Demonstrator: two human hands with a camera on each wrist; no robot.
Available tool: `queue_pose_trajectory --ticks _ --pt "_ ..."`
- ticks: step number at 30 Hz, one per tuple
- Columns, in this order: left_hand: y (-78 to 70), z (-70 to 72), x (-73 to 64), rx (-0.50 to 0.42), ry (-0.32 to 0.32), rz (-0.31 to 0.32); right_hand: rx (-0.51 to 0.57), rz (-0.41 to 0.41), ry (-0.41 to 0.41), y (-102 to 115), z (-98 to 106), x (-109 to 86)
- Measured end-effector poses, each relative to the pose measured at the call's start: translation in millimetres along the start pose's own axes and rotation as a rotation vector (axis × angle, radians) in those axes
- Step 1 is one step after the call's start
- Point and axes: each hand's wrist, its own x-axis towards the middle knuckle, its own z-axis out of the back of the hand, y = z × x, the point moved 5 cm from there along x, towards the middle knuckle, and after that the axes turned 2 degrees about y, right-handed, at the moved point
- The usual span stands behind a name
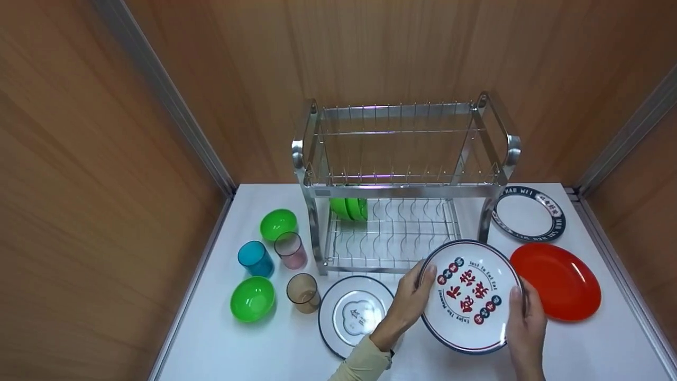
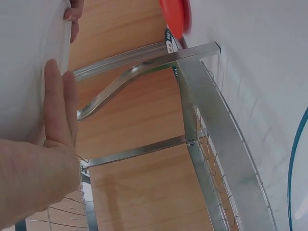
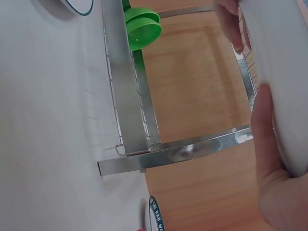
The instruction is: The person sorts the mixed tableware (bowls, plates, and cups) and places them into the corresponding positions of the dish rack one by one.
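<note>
A white plate [image 1: 470,328] with a dark blue rim and red lettering is held up in front of the dish rack [image 1: 402,191], its printed face towards the head camera. My left hand [image 1: 408,300] grips its left edge, thumb over the rim. On the opposite edge my right hand [image 1: 527,323] holds it the same way, the thumb on the face. Both wrist views show the plate from behind, with the left hand [image 2: 53,130] and the right hand [image 3: 269,159] at its edges. Two green bowls [image 1: 349,208] stand on edge in the rack's lower tier, at its left.
Left of the rack stand green bowls [image 1: 253,299], a blue cup [image 1: 255,259], a pink cup [image 1: 291,251] and a brown cup [image 1: 303,293]. An upside-down plate [image 1: 338,296] lies in front. At right are a red plate [image 1: 560,283] and a dark-rimmed plate [image 1: 529,214].
</note>
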Motion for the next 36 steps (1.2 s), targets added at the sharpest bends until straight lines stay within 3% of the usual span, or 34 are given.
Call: queue_pose_trajectory --ticks 8,15,23,29,36 --pt "-19.6 1.9 -6.1 0.024 0.022 -0.057 0.055 0.063 -0.006 8.5 -6.3 1.8" --pt "-44.9 1.4 -12.3 0.141 -0.009 -0.228 0.114 0.140 0.012 21.8 -9.6 2.3" --pt "-71.9 3.3 -14.9 0.286 -0.083 -0.350 0.146 0.270 0.041 38.1 -15.2 4.0" --pt "-93.1 3.8 -16.1 0.418 -0.112 -0.496 0.137 0.354 0.043 49.0 -15.9 3.1" --pt "-115.1 5.3 -16.0 0.534 -0.164 -0.643 0.214 0.445 0.069 60.5 -17.7 5.3"
